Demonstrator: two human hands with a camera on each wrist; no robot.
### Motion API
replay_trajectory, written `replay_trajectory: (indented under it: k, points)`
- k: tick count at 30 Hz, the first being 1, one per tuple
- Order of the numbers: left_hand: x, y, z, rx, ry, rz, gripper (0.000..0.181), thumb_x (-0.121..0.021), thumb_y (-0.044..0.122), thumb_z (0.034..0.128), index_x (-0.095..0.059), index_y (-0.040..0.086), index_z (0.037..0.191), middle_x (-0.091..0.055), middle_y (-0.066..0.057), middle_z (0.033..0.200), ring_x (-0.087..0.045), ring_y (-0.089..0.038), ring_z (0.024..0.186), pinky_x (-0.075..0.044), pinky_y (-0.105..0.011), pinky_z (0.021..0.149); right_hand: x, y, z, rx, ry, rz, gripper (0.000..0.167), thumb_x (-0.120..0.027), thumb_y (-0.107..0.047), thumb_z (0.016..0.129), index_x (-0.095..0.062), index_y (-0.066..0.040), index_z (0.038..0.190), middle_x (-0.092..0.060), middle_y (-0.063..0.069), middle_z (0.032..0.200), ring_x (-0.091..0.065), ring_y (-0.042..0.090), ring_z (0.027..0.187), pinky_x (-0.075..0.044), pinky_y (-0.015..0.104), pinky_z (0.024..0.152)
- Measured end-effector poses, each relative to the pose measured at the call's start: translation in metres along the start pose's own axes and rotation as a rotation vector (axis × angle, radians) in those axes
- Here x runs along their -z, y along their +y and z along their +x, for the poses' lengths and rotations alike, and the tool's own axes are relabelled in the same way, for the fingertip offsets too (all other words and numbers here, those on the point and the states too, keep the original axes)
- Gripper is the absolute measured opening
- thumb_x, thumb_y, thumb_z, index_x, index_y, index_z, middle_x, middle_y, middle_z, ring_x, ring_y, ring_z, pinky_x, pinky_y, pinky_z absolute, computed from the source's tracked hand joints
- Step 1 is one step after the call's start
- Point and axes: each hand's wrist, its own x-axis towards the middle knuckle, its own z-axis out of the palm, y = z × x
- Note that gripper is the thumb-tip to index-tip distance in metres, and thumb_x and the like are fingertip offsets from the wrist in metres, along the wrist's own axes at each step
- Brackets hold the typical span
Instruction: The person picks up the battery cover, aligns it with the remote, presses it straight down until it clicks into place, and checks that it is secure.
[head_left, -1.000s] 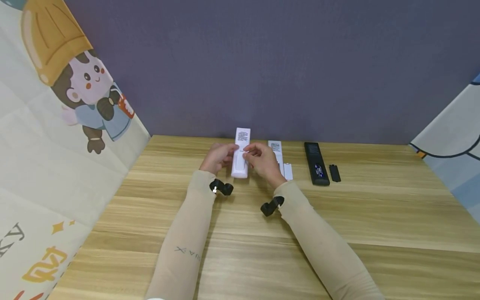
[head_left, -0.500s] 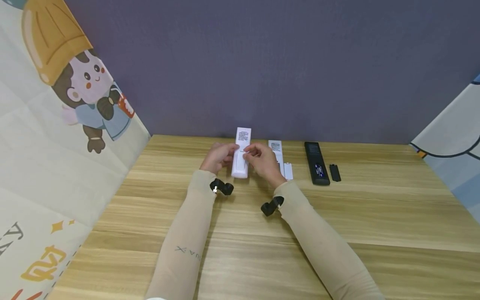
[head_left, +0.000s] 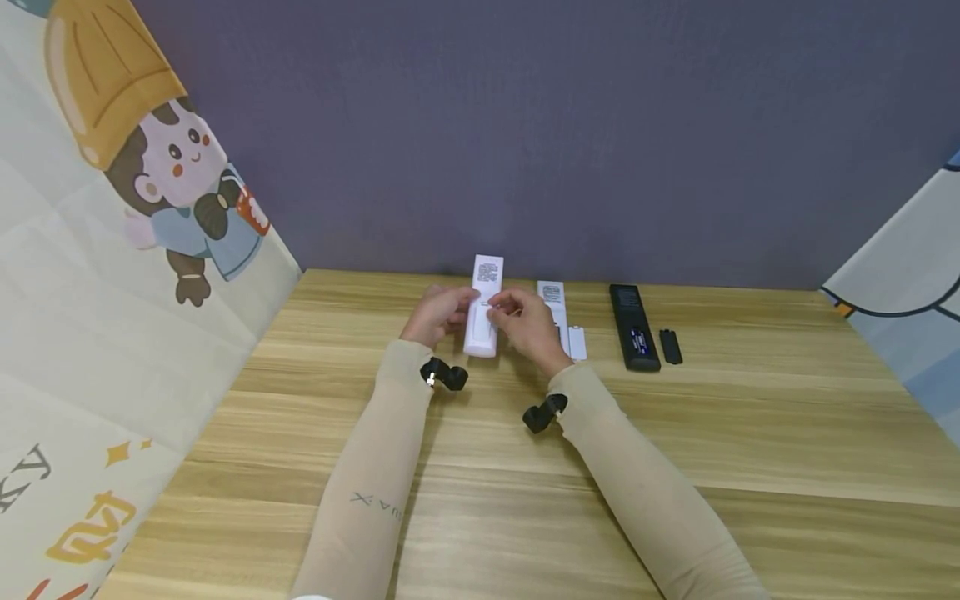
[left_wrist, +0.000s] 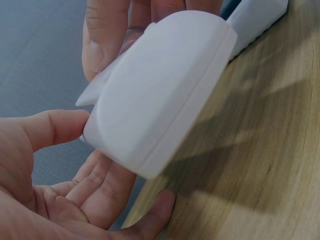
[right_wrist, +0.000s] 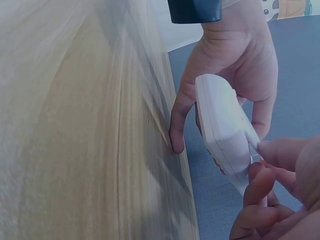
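Note:
My left hand (head_left: 435, 318) grips a white remote control (head_left: 488, 271) by its left edge, with the printed back facing up. The remote is held a little above the table, its rounded end nearest me. On the other side, my right hand (head_left: 528, 327) pinches the white battery cover (left_wrist: 94, 91) between thumb and finger. In the left wrist view the cover stands tilted away from the remote's back at one end. The right wrist view shows the thumb (right_wrist: 282, 152) against the cover; the battery compartment is hidden there.
Right of my hands lies a second white remote (head_left: 551, 294), a loose white cover (head_left: 576, 342) beside it. Farther right, a black remote (head_left: 628, 312) lies face down with batteries (head_left: 640, 341) showing, next to its black cover (head_left: 671, 346). A dark panel (head_left: 600, 150) borders the wooden table (head_left: 480, 483) behind.

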Motion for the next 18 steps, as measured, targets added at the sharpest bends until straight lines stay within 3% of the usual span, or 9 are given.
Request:
replay_trajectory:
  k: [4, 11, 18]
  points:
    - [0.0000, 0.0006, -0.0015, 0.002, -0.001, 0.002, 0.033, -0.069, 0.017, 0.0957, -0.067, -0.001, 0.122, -0.073, -0.007, 0.096, -0.067, -0.013, 0.070, -0.056, -0.026, 0.073, 0.0002, -0.0004, 0.0000, 0.000, -0.004, -0.022, 0.014, -0.072, -0.014, 0.095, -0.073, -0.010, 0.108, -0.067, 0.009, 0.095, -0.059, 0.019, 0.081, -0.050, 0.025, 0.061]
    - [0.0009, 0.0021, -0.0049, 0.009, 0.002, 0.014, 0.031, -0.069, 0.019, 0.0961, -0.067, 0.001, 0.121, -0.071, -0.010, 0.108, -0.065, -0.014, 0.074, -0.054, -0.027, 0.075, 0.0001, -0.0011, -0.0006, -0.002, -0.004, -0.053, 0.014, -0.073, -0.015, 0.094, -0.074, -0.011, 0.107, -0.068, 0.009, 0.095, -0.060, 0.020, 0.084, -0.049, 0.026, 0.064]
    - [0.0013, 0.0022, -0.0046, 0.014, 0.004, 0.019, 0.032, -0.069, 0.018, 0.0955, -0.068, 0.000, 0.122, -0.072, -0.012, 0.108, -0.066, -0.014, 0.072, -0.054, -0.027, 0.073, 0.0004, -0.0019, -0.0013, -0.001, -0.015, -0.093, 0.013, -0.072, -0.017, 0.095, -0.075, -0.013, 0.107, -0.068, 0.009, 0.094, -0.060, 0.019, 0.080, -0.048, 0.026, 0.063]
